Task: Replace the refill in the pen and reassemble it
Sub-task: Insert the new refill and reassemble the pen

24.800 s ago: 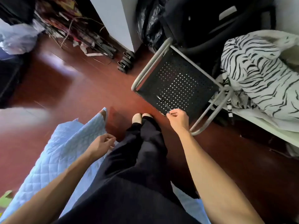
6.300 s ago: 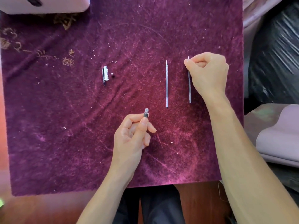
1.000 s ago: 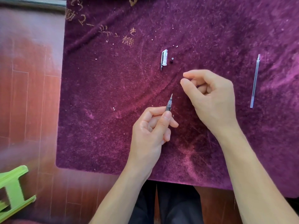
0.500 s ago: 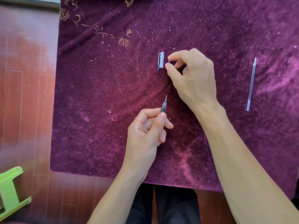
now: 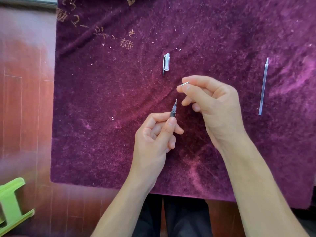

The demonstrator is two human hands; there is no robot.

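My left hand [image 5: 154, 134] grips the dark pen barrel [image 5: 173, 111] near the middle of the purple cloth [image 5: 106, 103]. The refill's metal point sticks out of the barrel's top end, aimed away from me. My right hand [image 5: 213, 106] pinches a small silvery pen tip piece [image 5: 185, 83] between thumb and forefinger, just above and right of the barrel's point, apart from it. The clear pen cap [image 5: 166, 63] with its clip lies on the cloth beyond the hands. A loose clear refill [image 5: 263, 86] lies on the cloth to the right.
The cloth covers a reddish wooden surface [image 5: 25, 106] that shows on the left. A green plastic object [image 5: 12, 204] sits at the lower left corner. My dark trousers [image 5: 179, 218] show below the cloth's near edge. White specks dot the cloth.
My right hand reached to the small piece beside the cap, picked it up and drew it back toward the barrel. The left hand kept the barrel almost still.
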